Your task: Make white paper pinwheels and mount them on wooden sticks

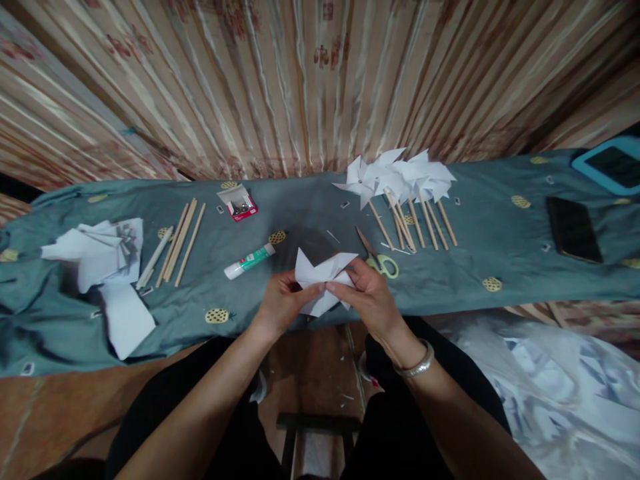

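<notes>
Between my two hands is a white paper pinwheel (323, 270), held above the near edge of the cloth-covered table (450, 287). My left hand (285, 293) grips its left side, with the thumb reaching to the middle. On the right side, my right hand (367, 290) pinches it, its thumb also at the centre. No stick shows on this pinwheel. Green-handled scissors (385, 265) lie just beyond my right hand. A glue stick (250, 261) rests beyond my left hand, and a small red-and-white box (243, 205) of metal pins stands open behind it.
Several finished pinwheels (400, 177) on wooden sticks lie at the back right. Loose wooden sticks (180, 243) and a pile of white paper pieces (110, 253) are on the left. A dark phone (574, 229) lies far right. A plastic bag (560, 380) with paper sits below the table.
</notes>
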`<action>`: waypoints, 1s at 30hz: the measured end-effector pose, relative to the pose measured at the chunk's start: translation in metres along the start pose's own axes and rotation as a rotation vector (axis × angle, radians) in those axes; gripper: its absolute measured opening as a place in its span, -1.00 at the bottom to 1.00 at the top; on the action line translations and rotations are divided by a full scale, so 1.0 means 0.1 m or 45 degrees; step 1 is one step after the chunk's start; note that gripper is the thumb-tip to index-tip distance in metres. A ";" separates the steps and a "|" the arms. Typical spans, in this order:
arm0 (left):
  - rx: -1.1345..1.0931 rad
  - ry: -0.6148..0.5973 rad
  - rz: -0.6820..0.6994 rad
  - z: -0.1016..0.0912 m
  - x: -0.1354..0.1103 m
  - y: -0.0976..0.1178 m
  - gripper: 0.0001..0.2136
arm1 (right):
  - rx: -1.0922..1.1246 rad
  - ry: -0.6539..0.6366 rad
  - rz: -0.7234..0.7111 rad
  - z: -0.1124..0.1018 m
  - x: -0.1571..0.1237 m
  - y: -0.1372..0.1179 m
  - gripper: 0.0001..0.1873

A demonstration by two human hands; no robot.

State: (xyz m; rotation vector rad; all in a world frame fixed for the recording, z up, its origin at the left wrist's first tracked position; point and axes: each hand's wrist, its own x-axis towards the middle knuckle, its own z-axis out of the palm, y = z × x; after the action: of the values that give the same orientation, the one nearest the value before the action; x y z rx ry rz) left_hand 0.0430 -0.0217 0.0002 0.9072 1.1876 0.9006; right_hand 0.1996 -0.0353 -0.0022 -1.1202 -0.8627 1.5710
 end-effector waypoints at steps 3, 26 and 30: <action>-0.030 0.005 -0.005 0.02 -0.01 0.01 -0.68 | 0.025 0.005 0.017 0.00 0.00 -0.01 -0.55; -0.013 0.059 0.081 -0.13 -0.10 -0.07 -0.67 | 0.014 -0.094 -0.001 0.14 0.05 0.10 -0.60; 0.088 0.031 0.164 -0.20 -0.13 -0.01 -0.74 | 0.036 -0.100 0.029 0.16 0.08 0.09 -0.57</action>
State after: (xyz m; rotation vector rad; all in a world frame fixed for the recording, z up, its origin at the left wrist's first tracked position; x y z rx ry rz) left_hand 0.0217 -0.0320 0.0010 1.0405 1.1980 0.9810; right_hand 0.1808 -0.0303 -0.0074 -1.0573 -0.8795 1.6506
